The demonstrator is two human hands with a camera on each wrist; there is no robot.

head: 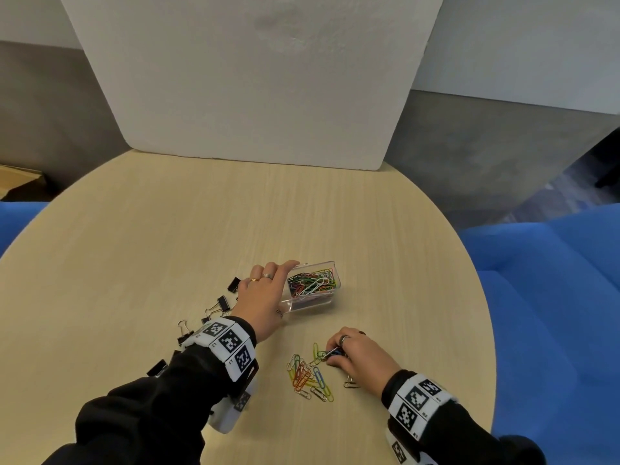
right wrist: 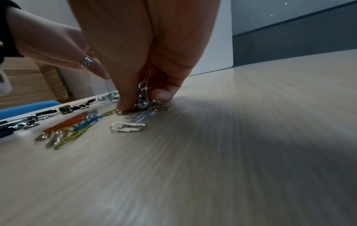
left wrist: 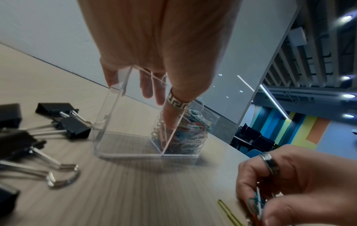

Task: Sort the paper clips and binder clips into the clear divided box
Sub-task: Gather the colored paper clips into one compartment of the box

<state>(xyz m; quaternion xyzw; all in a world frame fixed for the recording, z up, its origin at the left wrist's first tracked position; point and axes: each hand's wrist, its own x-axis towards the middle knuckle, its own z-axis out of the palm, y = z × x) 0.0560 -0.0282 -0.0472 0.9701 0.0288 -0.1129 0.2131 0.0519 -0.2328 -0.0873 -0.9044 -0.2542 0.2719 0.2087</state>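
Farthest left, I see the black binder clips [head: 219, 305] scattered on the tabletop [head: 167, 229], at about nine o'clock from my left hand [head: 265, 298]. That hand grips the clear divided box [head: 312, 286], fingers [left wrist: 147, 85] curled over its far rim and thumb on the divider. Its left compartment is empty; the right one holds a heap of coloured paper clips [head: 313, 280]. Further right, the loose paper clips [head: 307, 375] lie in a fan, long axes mostly running seven to one o'clock. At their one o'clock edge my right hand [head: 357, 355] has its fingers [right wrist: 125, 97] closed together, pinching a small bunch of clips [right wrist: 144, 95]. From that pinch the filled compartment lies at about eleven o'clock, near, and the right hand is nearer the pile.
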